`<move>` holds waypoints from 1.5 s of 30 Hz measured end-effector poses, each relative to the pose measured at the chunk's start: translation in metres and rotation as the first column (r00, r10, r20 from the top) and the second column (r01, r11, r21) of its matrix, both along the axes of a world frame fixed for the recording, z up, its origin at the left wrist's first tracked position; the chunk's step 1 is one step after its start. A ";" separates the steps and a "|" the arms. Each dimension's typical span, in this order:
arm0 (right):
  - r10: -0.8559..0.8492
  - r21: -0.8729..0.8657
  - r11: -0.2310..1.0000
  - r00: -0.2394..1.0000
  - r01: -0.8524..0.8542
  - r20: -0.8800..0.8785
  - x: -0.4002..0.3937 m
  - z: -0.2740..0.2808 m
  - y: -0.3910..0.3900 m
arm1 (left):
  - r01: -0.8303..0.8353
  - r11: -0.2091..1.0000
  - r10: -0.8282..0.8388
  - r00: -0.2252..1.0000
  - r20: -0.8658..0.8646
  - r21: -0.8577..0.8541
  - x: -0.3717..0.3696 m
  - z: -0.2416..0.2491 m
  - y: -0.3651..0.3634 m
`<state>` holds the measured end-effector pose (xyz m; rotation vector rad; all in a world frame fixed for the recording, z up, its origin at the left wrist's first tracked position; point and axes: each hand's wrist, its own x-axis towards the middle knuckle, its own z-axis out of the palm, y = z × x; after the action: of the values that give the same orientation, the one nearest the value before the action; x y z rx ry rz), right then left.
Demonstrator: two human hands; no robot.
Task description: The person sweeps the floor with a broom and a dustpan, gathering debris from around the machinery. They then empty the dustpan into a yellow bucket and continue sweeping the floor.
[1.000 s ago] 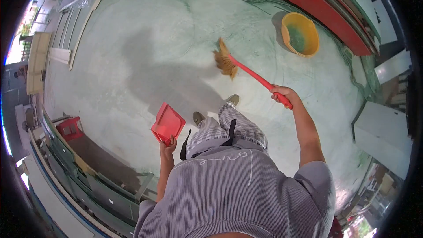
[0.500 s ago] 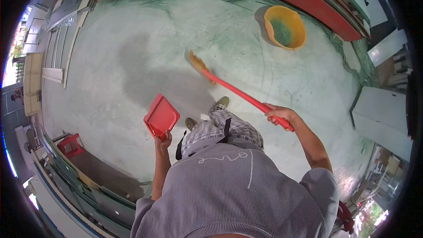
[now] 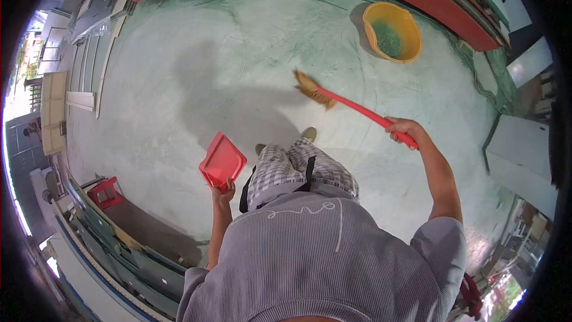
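My right hand [image 3: 405,131] is wrapped round the red handle of a broom [image 3: 357,106], out to my right side. Its tan bristles [image 3: 314,89] are ahead of my feet, over the pale floor [image 3: 250,42]. In my left hand [image 3: 223,191] is a red dustpan [image 3: 223,160], gripped at its near end beside my left leg. The pan's wide edge points away from me, and no debris shows on it.
A yellow tub [image 3: 411,39] with greenish debris inside stands ahead on the right. Behind it runs a long red machine [image 3: 429,9] with cables along its base. A small red stool [image 3: 106,193] is at the left, near stacked dark green panels [image 3: 143,268]. White panels [image 3: 518,149] stand at the right.
My right hand has moved right and forward, carrying the broom; its bristles have shifted to the right. The dustpan has stayed nearly in place in my left hand.
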<state>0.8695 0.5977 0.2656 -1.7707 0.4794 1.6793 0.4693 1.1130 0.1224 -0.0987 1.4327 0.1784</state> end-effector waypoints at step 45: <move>-0.553 -0.051 0.415 0.207 0.908 -0.807 -0.025 -0.156 0.106 | -0.450 0.840 0.517 0.833 -0.198 0.303 -0.018 0.020 -0.031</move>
<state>0.8447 0.7039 0.1096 -0.1990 1.0270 1.4269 0.4512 1.0823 0.1420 -0.2463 1.6273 0.8208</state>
